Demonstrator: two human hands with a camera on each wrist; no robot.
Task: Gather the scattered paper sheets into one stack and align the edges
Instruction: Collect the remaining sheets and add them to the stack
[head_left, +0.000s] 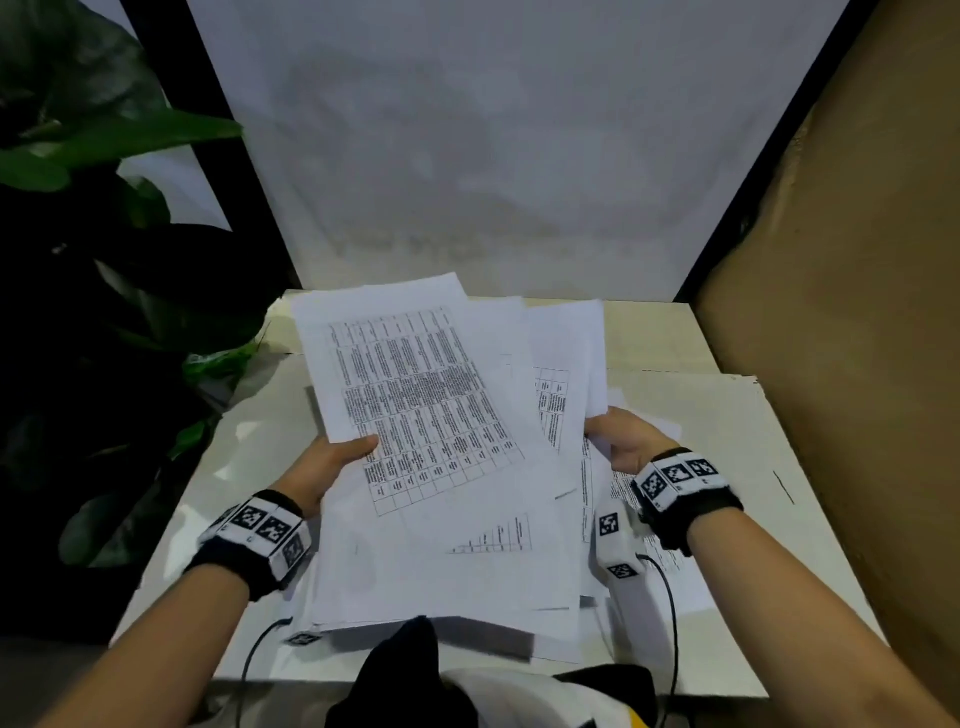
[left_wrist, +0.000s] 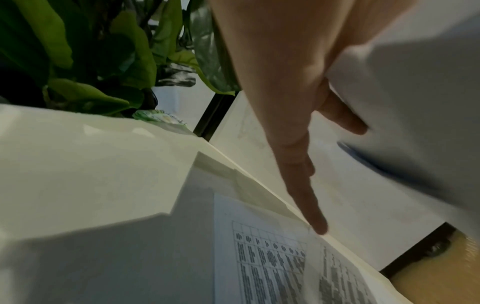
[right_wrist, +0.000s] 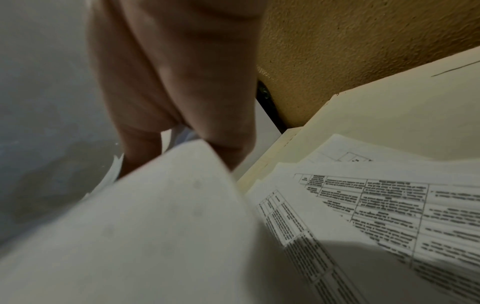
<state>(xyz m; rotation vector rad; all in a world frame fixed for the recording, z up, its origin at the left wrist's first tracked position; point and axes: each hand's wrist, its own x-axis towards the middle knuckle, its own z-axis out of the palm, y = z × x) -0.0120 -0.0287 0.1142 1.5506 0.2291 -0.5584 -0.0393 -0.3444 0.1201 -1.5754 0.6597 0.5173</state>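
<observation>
Paper sheets (head_left: 431, 415) are held as a loose, fanned bundle above the table (head_left: 727, 426), at the middle of the head view. The bundle's left edge is gripped at 9 o'clock by the left hand (head_left: 324, 470), with the thumb laid on top and the fingers (left_wrist: 309, 195) extended underneath. The right edge, at 3 o'clock, is held by the right hand (head_left: 623, 441), its fingers curled round the sheets. Corners stick out at differing angles, so the edges are judged far from aligned. More printed sheets (right_wrist: 376, 205) lie on the table beneath the right hand, not yet gathered.

A slip is judged the main risk: the sheets are pinched only at the sides, and if either grip is loosened, inner pages could slide out at 6 o'clock. Were the bundle tapped down while so skewed, protruding corners could be bent. The sheets left below could also be missed.
</observation>
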